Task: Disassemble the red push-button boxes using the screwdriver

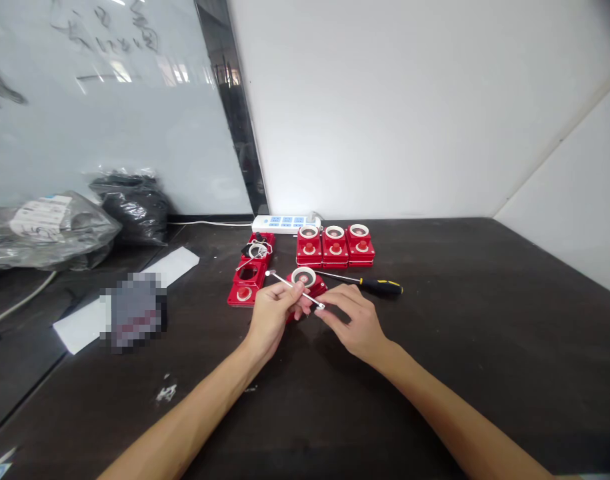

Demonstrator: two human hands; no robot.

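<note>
A thin white rod with small knobs at its ends (285, 280) slants across my left hand (272, 313), pinched between thumb and fingers. At its lower right end, the thumb and fingertips of my right hand (352, 320) close on the tip. Just behind the hands sits a red unit with a white ring (305, 277), partly covered by my left hand; I cannot tell whether that hand touches it. Beyond my left hand lies an opened red housing (247, 273) with a red button, a round hole and loose white wires.
Behind are several assembled red units (335, 250) in a row and a white power strip (285, 223). A black-and-yellow screwdriver (382, 286) lies to the right. On the left are a white paper strip (177, 267), a blurred-out item (135, 312) and plastic bags (132, 203).
</note>
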